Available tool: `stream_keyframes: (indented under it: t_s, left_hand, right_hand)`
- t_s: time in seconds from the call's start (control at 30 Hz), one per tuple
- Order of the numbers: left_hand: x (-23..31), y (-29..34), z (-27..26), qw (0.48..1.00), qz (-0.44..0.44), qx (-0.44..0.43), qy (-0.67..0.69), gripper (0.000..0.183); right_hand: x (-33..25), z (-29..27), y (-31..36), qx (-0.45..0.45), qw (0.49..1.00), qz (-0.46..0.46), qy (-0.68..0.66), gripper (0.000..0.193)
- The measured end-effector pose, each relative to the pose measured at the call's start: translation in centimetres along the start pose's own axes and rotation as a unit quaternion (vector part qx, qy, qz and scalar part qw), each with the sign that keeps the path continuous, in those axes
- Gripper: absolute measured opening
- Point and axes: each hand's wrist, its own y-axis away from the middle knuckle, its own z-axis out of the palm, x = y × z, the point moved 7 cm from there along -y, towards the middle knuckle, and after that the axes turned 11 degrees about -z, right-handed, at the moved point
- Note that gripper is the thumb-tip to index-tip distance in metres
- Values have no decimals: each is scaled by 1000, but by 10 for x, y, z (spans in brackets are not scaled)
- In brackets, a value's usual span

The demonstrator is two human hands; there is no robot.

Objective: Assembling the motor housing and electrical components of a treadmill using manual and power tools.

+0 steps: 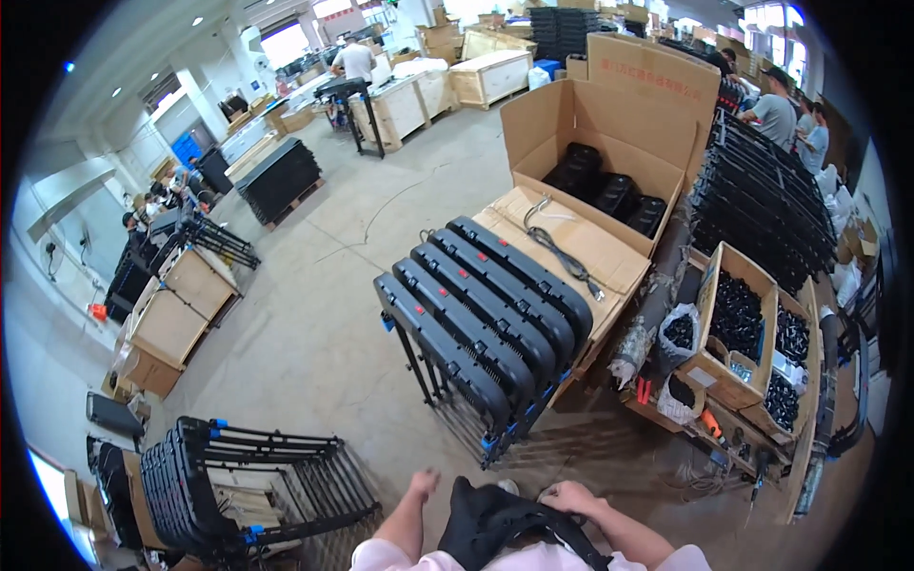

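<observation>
My left hand (425,482) hangs beside my body at the lower middle, its fingers loosely apart and nothing seen in them. With bent fingers, my right hand (569,497) is at the edge of a black cloth bag (486,523) in front of my waist; what the fingers hold, if anything, is hidden. Ahead of both hands stands a row of several black metal frames (481,328) with rounded black covers, small red switches and blue fittings. Neither hand touches them. Behind the row, a coiled black cable (562,252) lies on flat cardboard (609,249).
An open carton (538,128) holds black parts beyond the frames. At right, boxes of small black parts (738,309) sit on a bench with an orange-handled tool (711,423). More frames (181,485) stand at lower left. A person (357,62) works far back; others (776,105) are at right.
</observation>
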Motion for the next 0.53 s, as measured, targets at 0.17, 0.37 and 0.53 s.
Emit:
stream_keyframes:
  t_s: [0.17,0.37,0.53]
  left_hand:
    - [161,7,-91,959,156,19,235,38]
    - [334,-26,-162,913,267,-74,298,43]
    - [380,-71,-85,844,231,-337,346,80]
  right_hand:
    - [-13,6,-22,1,993,-42,-111,46]
    - [-105,15,-64,4,986,-68,-153,54]
    - [-148,45,-128,18,984,51,-170,58]
